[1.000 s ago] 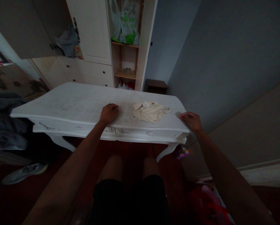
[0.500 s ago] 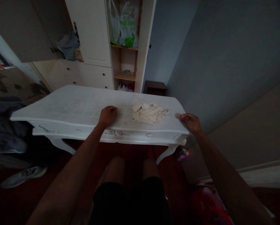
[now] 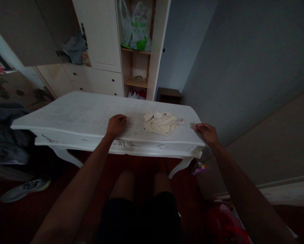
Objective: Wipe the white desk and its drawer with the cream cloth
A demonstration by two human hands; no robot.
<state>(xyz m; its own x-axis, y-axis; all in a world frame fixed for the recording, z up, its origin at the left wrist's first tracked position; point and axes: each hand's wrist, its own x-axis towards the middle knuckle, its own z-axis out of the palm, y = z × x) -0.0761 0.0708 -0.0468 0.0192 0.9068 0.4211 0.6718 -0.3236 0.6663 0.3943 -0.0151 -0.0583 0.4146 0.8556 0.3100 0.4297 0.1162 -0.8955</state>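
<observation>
A white carved table (image 3: pixel 73 115) stands in front of me. My left hand (image 3: pixel 116 124) rests on its top near the front edge, fingers curled under, with nothing visible in them. My right hand (image 3: pixel 206 133) lies over the table's right front corner, fingers bent around the edge. Between the two hands, a crumpled cream cloth (image 3: pixel 161 122) lies on the tabletop, touched by neither hand.
A white wardrobe (image 3: pixel 101 37) with drawers and open shelves holding plastic bags (image 3: pixel 138 28) stands behind the table. A small dark stool (image 3: pixel 169 94) sits by the grey wall. A shoe (image 3: pixel 24 189) and dark bedding (image 3: pixel 4 135) lie at left; a small colourful packet (image 3: pixel 197 167) lies under the table.
Both hands stay where they were on the table. Only the view shifts slightly; the cloth has not moved.
</observation>
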